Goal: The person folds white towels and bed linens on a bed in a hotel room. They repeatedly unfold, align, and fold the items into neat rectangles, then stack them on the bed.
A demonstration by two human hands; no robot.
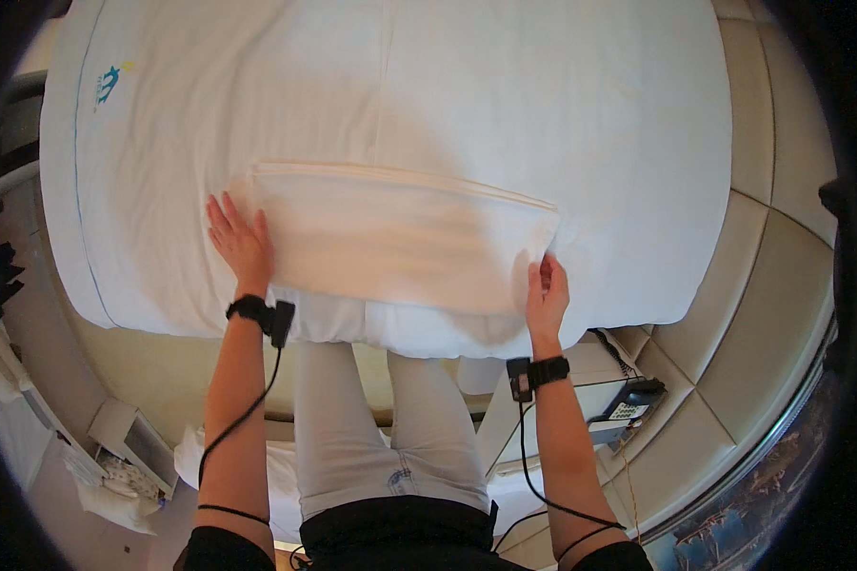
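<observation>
A white cloth (393,239), folded into a long rectangle, lies across the near part of the white-covered bed (578,93). Its layered edges run along the far side. My left hand (241,235) rests flat at the cloth's left end, fingers spread over the bed cover. At the opposite end, my right hand (548,296) has the cloth's right edge between thumb and curled fingers. Each wrist wears a black strap with a small box and a cable.
Beige padded panels (728,285) border the bed on the right. A bedside cabinet (521,428) with a dark telephone (632,401) stands at the lower right. At the lower left is a white box-like unit (136,446) with fabric beside it. White bedding (278,471) lies behind my legs.
</observation>
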